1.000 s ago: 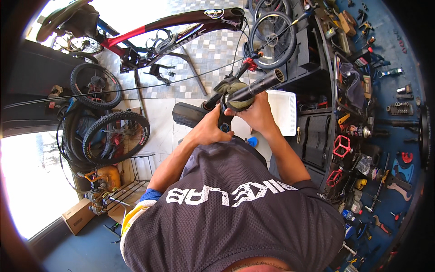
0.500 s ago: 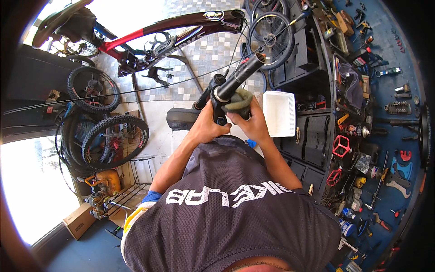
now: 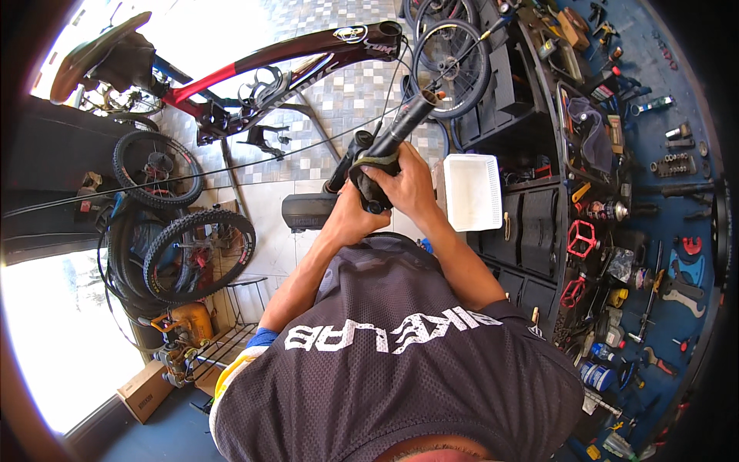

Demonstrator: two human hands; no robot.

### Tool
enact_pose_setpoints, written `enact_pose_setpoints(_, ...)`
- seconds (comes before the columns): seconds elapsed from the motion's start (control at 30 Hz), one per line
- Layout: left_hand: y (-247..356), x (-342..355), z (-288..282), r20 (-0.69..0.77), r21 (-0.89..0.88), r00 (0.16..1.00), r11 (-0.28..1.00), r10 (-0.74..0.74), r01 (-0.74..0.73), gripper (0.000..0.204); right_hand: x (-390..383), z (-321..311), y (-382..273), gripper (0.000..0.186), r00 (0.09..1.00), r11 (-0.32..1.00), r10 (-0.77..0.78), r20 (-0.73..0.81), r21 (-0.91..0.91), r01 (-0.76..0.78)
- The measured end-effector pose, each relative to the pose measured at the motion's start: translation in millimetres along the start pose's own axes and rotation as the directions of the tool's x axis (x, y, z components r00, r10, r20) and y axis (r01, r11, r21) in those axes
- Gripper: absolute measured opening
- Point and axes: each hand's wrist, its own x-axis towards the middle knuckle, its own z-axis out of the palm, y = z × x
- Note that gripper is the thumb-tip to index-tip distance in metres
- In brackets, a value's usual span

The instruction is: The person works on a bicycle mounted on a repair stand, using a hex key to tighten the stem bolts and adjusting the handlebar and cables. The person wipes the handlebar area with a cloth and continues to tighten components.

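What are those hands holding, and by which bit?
The left hand grips a black bike fork by its crown; the right hand holds a green cloth against the base of its tube.

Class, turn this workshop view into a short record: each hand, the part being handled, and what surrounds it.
Left hand: closed on the black bicycle fork
Right hand: gripping an olive cloth against the fork
Fork pose: tilted, tube end toward upper right in the picture
Beyond the hands: dark-and-red bike frame
Right of the hands: white tray; farther right, red pedals
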Motion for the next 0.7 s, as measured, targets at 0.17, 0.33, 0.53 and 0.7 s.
enact_pose_setpoints(0.17, 14.8, -6.3, -9.6, 0.04, -0.001, 0.998, 0.998, -0.055, 0.055, 0.075, 1.4, 1.2, 32.2, 0.044, 0.986, 0.98, -0.163, -0.031, 0.113, 0.165)
enact_pose_setpoints(0.33, 19.8, -7.1, -6.2, 0.012, 0.037, 0.999, 0.998, -0.043, 0.043, 0.048, 13.0, 22.5, 28.1, 0.042, 0.976, 0.978, -0.171, -0.138, 0.098, 0.185)
enact_pose_setpoints(0.53, 24.7, -5.0, -12.7, 0.018, 0.045, 0.999, 0.998, -0.051, 0.05, 0.04, 17.4, 31.5, 17.6, 0.036, 0.991, 0.986, -0.045, -0.125, 0.155, 0.064)
enact_pose_setpoints(0.7, 39.0, -9.6, -17.6, 0.048, 0.052, 0.999, 0.999, -0.017, 0.014, 0.036, 21.6, 43.1, 27.2, 0.039, 0.987, 0.902, 0.051, -0.155, 0.431, 0.021)
